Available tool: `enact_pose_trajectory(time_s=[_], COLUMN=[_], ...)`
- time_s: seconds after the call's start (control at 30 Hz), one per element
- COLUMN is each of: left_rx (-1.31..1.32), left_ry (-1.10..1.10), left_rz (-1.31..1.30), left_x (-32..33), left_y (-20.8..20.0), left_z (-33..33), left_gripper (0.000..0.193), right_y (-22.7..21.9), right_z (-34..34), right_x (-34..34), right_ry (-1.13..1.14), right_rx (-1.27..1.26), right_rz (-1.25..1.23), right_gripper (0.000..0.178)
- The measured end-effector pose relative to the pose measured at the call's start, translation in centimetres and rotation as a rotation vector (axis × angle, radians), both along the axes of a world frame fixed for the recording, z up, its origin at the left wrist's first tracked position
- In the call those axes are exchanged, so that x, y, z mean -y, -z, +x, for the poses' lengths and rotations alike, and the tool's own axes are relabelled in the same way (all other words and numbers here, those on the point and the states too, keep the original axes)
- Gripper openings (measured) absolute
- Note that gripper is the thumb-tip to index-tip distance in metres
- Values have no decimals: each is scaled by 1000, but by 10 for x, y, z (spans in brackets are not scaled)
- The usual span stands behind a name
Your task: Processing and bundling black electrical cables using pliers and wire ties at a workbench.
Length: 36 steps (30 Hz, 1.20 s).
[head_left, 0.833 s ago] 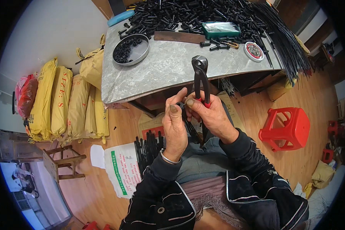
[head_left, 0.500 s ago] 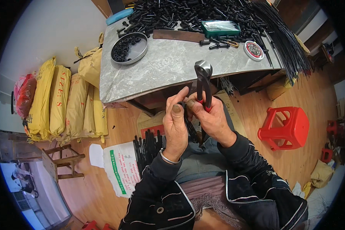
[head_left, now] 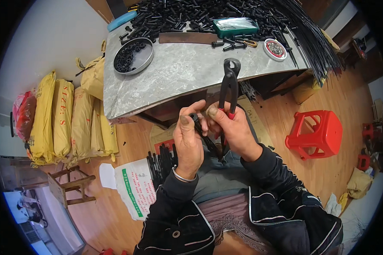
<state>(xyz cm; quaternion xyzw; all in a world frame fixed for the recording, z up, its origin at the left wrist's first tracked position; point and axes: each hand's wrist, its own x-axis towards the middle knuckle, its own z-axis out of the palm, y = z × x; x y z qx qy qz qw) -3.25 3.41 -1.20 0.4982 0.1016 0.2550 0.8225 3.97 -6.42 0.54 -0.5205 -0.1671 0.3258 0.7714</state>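
Note:
My right hand [head_left: 240, 135] is closed around the red-gripped handles of a pair of end-cutting pincers [head_left: 230, 80]. The black jaws of the pincers point up, away from me, in front of the table edge. My left hand [head_left: 189, 146] has its fingers curled round a slim black rod [head_left: 207, 141], whose round, collar-like end shows by the thumb. The rod slants down toward my lap, and its lower part is thin and dark against my trousers. My hands are close together, with the right fingertips near the rod; whether they touch it is hidden.
On the grey marbled table [head_left: 170, 70] are a round tin [head_left: 145, 63] of black rings, a flat brown bar [head_left: 187, 38], a green box [head_left: 242, 32] of thin pins, a small dish [head_left: 275, 49] and heaped black parts. Black rods [head_left: 161, 161] lie left. A red stool [head_left: 317, 134] stands right.
The pincers have turned, so their jaws face differently and their handles look wider apart. The rod's round end now shows more clearly beside my left thumb. The whole view has shifted slightly.

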Motion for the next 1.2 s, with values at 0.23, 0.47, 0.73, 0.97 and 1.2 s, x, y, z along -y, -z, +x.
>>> enact_pose_trajectory(time_s=[0.23,0.47,0.73,0.97,1.2], left_rx=[-1,-36,-21,-44,-35], left_ry=[-15,-45,0,-4,6], left_rz=[-5,92,108,140,45], left_x=[-6,5,11,16,23], left_y=[6,6,4,1,-3], left_z=[-1,3,7,9,13], left_gripper=[58,56,54,53,46], right_y=[-3,-11,-6,6,16], right_z=[4,12,21,30,38], right_x=[-4,1,10,19,26], right_ry=[-52,-28,-77,-152,-235], right_rx=[-176,-210,-288,-378,-528], right_rz=[22,-24,-6,95,276], right_gripper=[28,30,33,31,30])
